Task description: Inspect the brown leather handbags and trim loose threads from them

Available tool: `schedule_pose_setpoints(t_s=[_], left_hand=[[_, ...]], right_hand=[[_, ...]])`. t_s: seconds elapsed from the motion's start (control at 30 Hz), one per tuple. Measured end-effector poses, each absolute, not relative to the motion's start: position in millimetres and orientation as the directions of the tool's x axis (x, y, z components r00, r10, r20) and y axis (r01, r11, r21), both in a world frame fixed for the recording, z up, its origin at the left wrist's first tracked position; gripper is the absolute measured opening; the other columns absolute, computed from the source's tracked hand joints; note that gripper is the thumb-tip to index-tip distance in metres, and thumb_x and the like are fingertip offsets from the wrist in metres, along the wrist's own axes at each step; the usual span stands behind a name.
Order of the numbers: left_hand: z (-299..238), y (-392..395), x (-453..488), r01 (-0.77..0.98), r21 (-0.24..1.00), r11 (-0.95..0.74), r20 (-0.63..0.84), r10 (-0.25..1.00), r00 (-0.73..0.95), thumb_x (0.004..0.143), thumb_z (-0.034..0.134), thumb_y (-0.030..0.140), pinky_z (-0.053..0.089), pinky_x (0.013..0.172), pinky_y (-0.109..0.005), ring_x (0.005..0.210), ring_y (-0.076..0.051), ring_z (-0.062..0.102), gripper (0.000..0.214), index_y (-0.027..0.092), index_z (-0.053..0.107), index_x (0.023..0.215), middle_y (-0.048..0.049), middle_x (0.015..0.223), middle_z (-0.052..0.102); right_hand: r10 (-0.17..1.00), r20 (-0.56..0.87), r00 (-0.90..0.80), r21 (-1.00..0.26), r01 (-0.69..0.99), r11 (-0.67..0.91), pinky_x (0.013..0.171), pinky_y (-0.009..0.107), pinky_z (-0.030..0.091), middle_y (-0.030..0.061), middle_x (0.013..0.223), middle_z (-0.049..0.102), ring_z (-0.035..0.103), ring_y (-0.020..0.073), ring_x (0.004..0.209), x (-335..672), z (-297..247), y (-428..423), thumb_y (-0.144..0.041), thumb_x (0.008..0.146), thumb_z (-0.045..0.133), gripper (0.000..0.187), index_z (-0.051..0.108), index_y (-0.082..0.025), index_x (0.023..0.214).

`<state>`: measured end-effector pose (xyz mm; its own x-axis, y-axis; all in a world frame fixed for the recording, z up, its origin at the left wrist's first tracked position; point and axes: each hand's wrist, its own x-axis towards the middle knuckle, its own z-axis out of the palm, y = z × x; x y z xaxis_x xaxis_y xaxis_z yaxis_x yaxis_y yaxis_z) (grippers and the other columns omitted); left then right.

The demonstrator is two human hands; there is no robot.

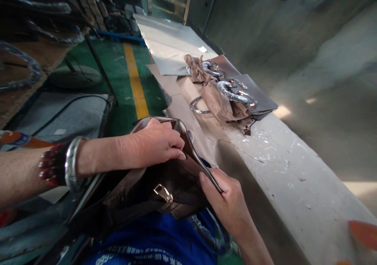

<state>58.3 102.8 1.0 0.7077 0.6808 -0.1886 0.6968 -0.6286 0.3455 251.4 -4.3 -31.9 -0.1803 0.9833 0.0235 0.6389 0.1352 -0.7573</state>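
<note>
Bag [196, 172] held mouth-up at lower centre of frame, zip pull [163, 193] facing up.
Right hand [226, 202], right of lower centre, grips the bag's rim between thumb and fingers; left hand [156, 143], at centre, is curled over the mouth, and whether it grips the lining cannot be told. Finished-side panels of other bags [257, 94] lie with crumpled paper [213, 98] on the bench [282, 163], upper right of centre.

The person's left hand [157, 144] reaches, fingers curled, into an open dark handbag [185, 204]; the right hand [225, 202] grips its rim beside a workbench [285, 167].
</note>
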Motion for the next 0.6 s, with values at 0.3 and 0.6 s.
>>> schedule_pose_setpoints(t_s=[0.3,0.6], left_hand=[[-5.5,108.2,51.4,0.700,0.583,-0.411,-0.230,0.743,0.628,0.075,0.059,0.034,0.031,0.054,-0.021,0.057,-0.010,0.048,0.026,0.017,0.056,0.055,0.0042,0.055,0.050],[-2.8,110.7,52.8,0.703,0.601,-0.381,-0.245,0.750,0.615,0.072,0.061,0.037,0.027,0.048,-0.020,0.049,-0.008,0.043,0.031,0.017,0.051,0.049,0.0062,0.046,0.043]], right_hand=[[0.970,-0.122,-0.211,-0.869,0.495,-0.001,0.080,0.024,0.043,0.0006,0.098,0.062,0.056,0.0162,0.092,253.7,-28.0,-1.4,-0.033,0.091,0.047,0.025,0.058,-0.023,0.111],[0.964,-0.157,-0.215,-0.868,0.495,-0.031,0.061,0.020,0.039,-0.0022,0.073,0.054,0.050,0.0115,0.069,254.5,-23.8,-2.7,-0.035,0.091,0.046,0.021,0.059,-0.019,0.088]])
